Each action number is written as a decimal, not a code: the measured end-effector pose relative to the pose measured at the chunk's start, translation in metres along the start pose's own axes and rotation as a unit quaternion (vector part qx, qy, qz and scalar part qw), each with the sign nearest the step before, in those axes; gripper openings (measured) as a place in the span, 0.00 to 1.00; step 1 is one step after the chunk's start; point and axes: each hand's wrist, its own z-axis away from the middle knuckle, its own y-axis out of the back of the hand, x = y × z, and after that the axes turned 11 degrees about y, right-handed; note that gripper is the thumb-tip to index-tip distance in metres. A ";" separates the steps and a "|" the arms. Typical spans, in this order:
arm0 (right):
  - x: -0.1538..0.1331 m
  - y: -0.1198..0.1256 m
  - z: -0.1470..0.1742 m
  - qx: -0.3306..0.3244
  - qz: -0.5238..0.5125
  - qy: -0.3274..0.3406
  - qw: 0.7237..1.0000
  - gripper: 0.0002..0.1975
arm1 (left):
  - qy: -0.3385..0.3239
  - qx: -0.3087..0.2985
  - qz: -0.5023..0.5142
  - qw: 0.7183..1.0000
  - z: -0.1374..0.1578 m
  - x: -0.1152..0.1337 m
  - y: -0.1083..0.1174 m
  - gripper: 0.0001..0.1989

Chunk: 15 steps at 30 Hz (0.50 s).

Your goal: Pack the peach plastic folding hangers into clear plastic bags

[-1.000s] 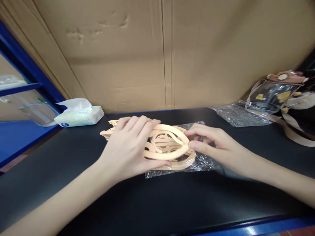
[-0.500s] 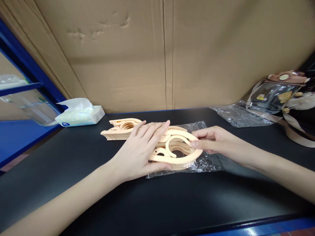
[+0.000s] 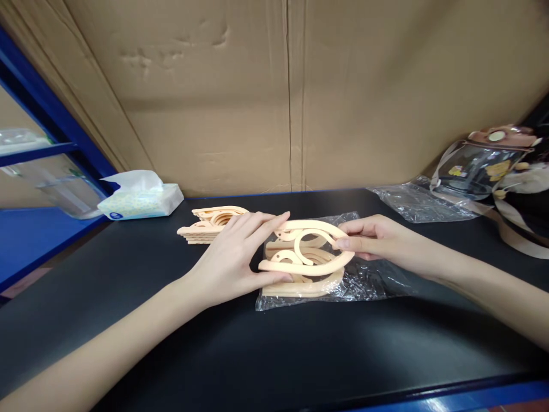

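A peach-coloured folding clothes hanger [image 3: 319,269], folded into a loop with a curved hook inside, is raised over a clear plastic bag [image 3: 364,285]. My right hand [image 3: 377,240] pinches its rounded end between thumb and fingers. At its other end, my left hand [image 3: 235,252] spans the two arm tips, thumb along the near side and fingers along the far side. More hangers of the same kind [image 3: 306,288] lie in the bag beneath. Behind my left hand sits a stack of folded hangers [image 3: 201,232], partly hidden by the fingers.
A tissue pack [image 3: 141,200] stands at the back left of the black table [image 3: 274,355]. At the back right are another clear plastic bag [image 3: 422,200] and a clear bottle [image 3: 476,166] with a brown lid and strap. Cardboard [image 3: 214,114] forms the back wall.
The hanger has lifted slightly, uncovering more of the bagged hangers beneath. My left hand has shifted a little left, and my right hand still pinches the rounded end.
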 end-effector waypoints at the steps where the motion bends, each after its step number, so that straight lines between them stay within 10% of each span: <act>1: 0.001 0.000 0.000 -0.004 0.002 0.000 1.000 0.17 | 0.002 0.000 0.004 1.000 0.000 0.000 0.000 0.37; 8: 0.002 -0.001 0.004 0.050 0.121 0.084 0.988 0.18 | 0.023 0.029 0.035 0.999 0.002 0.006 -0.003 0.33; 15: 0.003 -0.013 0.011 0.049 0.425 0.271 0.862 0.37 | 0.029 0.060 0.032 0.997 0.002 0.018 -0.004 0.32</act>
